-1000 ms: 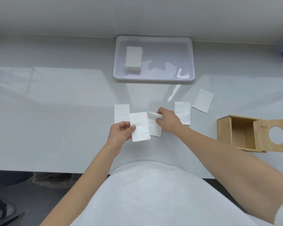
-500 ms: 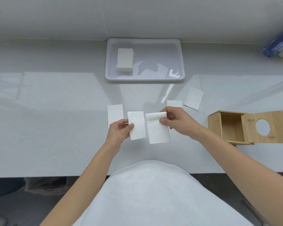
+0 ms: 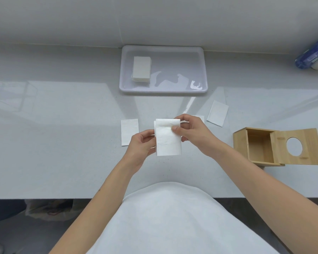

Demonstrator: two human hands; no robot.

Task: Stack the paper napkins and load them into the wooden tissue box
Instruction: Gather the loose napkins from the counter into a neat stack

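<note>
Both napkins that were side by side 0.5 s ago now sit one on top of the other, held up between the hands.

The big white counter (image 3: 62, 143) fills most of the view. At its far edge sits a white tray (image 3: 200, 70) with a thick pile of napkins (image 3: 141, 69) in its left part. The wooden tissue box (image 3: 259, 145) lies on the right side of the counter, with its open side showing and its lid (image 3: 301, 146), which has a round hole, out to the right.

The right hand (image 3: 195, 134) pinches the top right corner of the held napkins (image 3: 168, 142), thumb on the front. The left hand (image 3: 141, 143) grips their left edge, fingers closed on the paper.

1 loose napkin (image 3: 129, 132) lies flat on the counter just left of the hands. Another napkin (image 3: 218, 113) lies to the far right of the hands, tilted. A small bit of 1 more napkin (image 3: 202, 119) peeks out behind the right hand.
</note>
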